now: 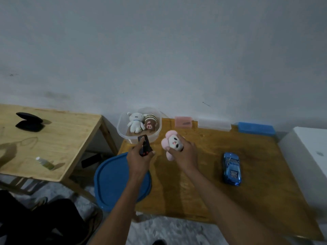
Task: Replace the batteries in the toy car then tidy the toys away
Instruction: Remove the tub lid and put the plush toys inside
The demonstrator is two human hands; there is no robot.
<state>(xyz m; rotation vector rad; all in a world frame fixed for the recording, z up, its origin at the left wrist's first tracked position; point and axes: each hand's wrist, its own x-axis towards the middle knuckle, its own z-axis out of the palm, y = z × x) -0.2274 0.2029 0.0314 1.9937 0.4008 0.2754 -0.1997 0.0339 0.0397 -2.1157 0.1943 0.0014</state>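
- Toy car (231,168): blue, resting on its wheels on the brown surface (203,191), well to the right of the clear container (122,128) and nearer the viewer. Neither hand touches it.
- Right hand (184,152): fingers curled round a pink-and-white plush toy (172,145), gripping it just right of the clear container, above the surface.
- Left hand (139,156): fingers and thumb curled round a dark remote control (145,145) with red buttons, held just in front of the clear container's near wall.
- Clear container: stands at the back left corner of the surface by the wall; inside lie a white plush toy (135,124) and a brown striped plush toy (150,123), side by side and touching.
- Blue lid (109,181): lies flat in front of the clear container, overhanging the surface's left edge.
- Three cases stand right of the clear container along the wall: pink (183,122), clear (214,124), blue (255,129).
- Second wooden table (53,142), left of the clear container: carries a dark open case (29,122) and a small bottle (45,163) lying down.
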